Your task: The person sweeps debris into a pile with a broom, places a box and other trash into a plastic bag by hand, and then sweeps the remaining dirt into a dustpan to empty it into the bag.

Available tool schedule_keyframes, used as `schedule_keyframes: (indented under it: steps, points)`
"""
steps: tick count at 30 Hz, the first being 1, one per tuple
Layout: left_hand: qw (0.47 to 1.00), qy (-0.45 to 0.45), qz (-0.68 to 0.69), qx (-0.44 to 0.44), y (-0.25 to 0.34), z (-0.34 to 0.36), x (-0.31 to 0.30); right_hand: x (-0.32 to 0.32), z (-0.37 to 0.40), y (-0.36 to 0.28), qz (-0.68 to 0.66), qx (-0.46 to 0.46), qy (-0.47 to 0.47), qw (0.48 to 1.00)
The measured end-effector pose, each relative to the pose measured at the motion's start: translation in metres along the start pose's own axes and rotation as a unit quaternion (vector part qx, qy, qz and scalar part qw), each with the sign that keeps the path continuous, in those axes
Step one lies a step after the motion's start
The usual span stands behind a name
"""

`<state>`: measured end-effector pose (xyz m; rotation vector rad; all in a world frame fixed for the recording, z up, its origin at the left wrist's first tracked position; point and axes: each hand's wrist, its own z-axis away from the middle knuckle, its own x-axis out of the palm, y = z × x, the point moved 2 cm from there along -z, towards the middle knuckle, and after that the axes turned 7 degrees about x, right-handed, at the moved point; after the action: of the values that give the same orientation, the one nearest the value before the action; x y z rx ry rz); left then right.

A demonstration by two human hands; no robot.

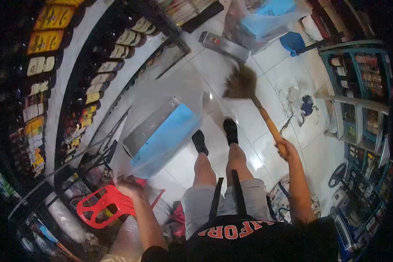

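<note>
My right hand (pixel 287 149) is wrapped round the wooden handle of a broom (pixel 268 120). The broom's dark bristles (pixel 241 81) touch the tiled floor ahead of my feet, beside a long grey box (pixel 225 46). On the left, my left hand (pixel 130 188) is at the lower end of a large clear plastic bag (pixel 163 94), above a red plastic chair (pixel 105 205). Its fingers are blurred, and its grip is hard to make out. Inside the bag are a grey box (pixel 150 126) and a blue panel (pixel 163 136).
Shelves of bottles (pixel 98 78) curve along the left. More shelves (pixel 358 100) stand on the right. Dark litter (pixel 307 105) and a blue dustpan (pixel 292 43) lie on the floor. Another plastic bag with blue contents (pixel 270 19) is at the top.
</note>
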<state>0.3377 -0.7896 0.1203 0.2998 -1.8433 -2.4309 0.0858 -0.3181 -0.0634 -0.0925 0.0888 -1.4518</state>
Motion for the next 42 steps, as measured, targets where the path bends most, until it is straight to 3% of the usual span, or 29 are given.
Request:
schedule_keyframes:
  steps: [3, 5, 10, 13, 17, 18, 21, 26, 29, 31, 32, 33, 36, 37, 39, 41, 42]
  points:
    - [0.998, -0.028, 0.004, 0.053, 0.020, 0.000, 0.041, -0.031, 0.029, 0.022, 0.004, 0.004, 0.018, 1.000]
    - [0.994, -0.010, 0.101, -0.035, 0.022, -0.015, 0.063, -0.033, 0.045, 0.031, 0.008, 0.010, 0.026, 1.000]
    - [0.988, -0.086, 0.122, -0.050, 0.022, -0.053, 0.123, -0.009, 0.053, 0.033, 0.000, 0.022, 0.037, 0.999]
    - [0.993, -0.048, 0.073, -0.076, -0.033, -0.120, 0.137, 0.007, 0.040, 0.040, -0.016, 0.010, 0.079, 0.997]
    - [0.984, -0.139, 0.009, -0.109, -0.093, -0.176, 0.155, 0.047, 0.063, 0.029, -0.131, 0.035, 0.022, 0.991]
    - [0.980, -0.154, 0.002, -0.125, -0.100, -0.187, 0.163, 0.049, 0.061, 0.032, -0.172, 0.006, 0.041, 0.984]
    - [0.955, -0.247, -0.151, -0.072, -0.121, -0.234, 0.175, 0.064, 0.090, 0.019, -0.119, 0.021, 0.049, 0.991]
    - [0.951, -0.218, -0.202, -0.090, -0.107, -0.221, 0.193, 0.096, 0.127, 0.014, -0.132, -0.043, 0.065, 0.988]
    - [0.926, -0.285, -0.245, 0.040, -0.104, -0.183, 0.182, 0.112, 0.138, 0.009, -0.192, -0.075, 0.063, 0.976]
    - [0.921, -0.285, -0.262, 0.025, -0.107, -0.151, 0.171, 0.115, 0.147, -0.003, -0.222, -0.081, 0.067, 0.969]
    - [0.930, -0.243, -0.275, -0.034, -0.100, -0.122, 0.168, 0.113, 0.151, -0.008, -0.246, -0.098, 0.076, 0.961]
    - [0.909, -0.256, -0.325, -0.052, -0.115, -0.118, 0.150, 0.109, 0.154, -0.014, -0.271, -0.114, 0.084, 0.952]
    - [0.793, -0.354, -0.442, -0.224, -0.145, -0.083, 0.133, 0.083, 0.158, -0.032, -0.333, -0.141, 0.093, 0.928]
    - [0.761, -0.381, -0.479, -0.216, -0.143, -0.054, 0.141, 0.070, 0.155, -0.041, -0.359, -0.162, 0.092, 0.915]
    - [0.640, -0.521, -0.541, -0.163, -0.131, 0.003, 0.173, 0.037, 0.138, -0.064, -0.364, -0.198, 0.107, 0.904]
    - [0.569, -0.628, -0.525, -0.081, -0.139, 0.037, 0.200, -0.001, 0.109, -0.102, -0.395, -0.225, 0.092, 0.886]
    - [0.566, -0.628, -0.529, -0.072, -0.141, 0.051, 0.212, -0.018, 0.091, -0.125, -0.419, -0.252, 0.070, 0.869]
